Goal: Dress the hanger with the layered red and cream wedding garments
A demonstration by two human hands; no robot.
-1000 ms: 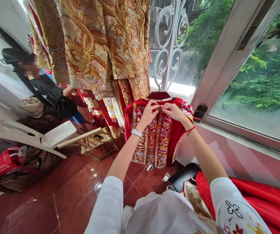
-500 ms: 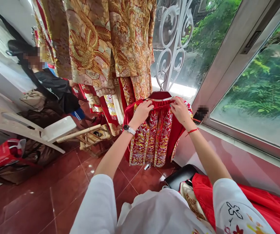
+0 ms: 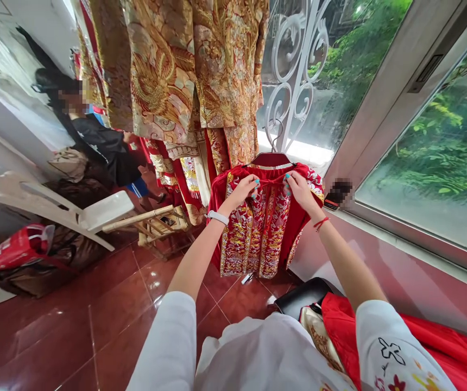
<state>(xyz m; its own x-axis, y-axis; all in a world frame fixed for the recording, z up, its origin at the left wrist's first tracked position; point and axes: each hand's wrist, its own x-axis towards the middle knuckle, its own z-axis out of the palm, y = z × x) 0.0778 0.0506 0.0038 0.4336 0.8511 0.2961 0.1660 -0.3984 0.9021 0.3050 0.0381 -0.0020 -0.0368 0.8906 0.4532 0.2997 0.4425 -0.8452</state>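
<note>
A red garment [image 3: 270, 233] with gold and silver embroidered panels hangs in front of me from a dark hanger [image 3: 272, 158]. My left hand [image 3: 245, 191] is closed in a pinch near the left of its gathered top edge. Opposite it, my right hand [image 3: 296, 188] pinches near the right of that edge. A thin red tie cord [image 3: 271, 184] runs between the fingertips of both hands, across the top of the garment. The fingers partly hide the cord's ends.
Gold embroidered garments [image 3: 164, 76] hang at the back. A person [image 3: 95, 141] stands at the left, near a white chair [image 3: 103, 210] and a bamboo stool [image 3: 162, 225]. Right of me are a window [image 3: 437, 157] and red cloth [image 3: 412, 331] over a black seat [image 3: 304, 296].
My view has turned slightly left, so the scene sits further right. My fingers have shifted along the garment's top edge, and the red cord shows more plainly between them.
</note>
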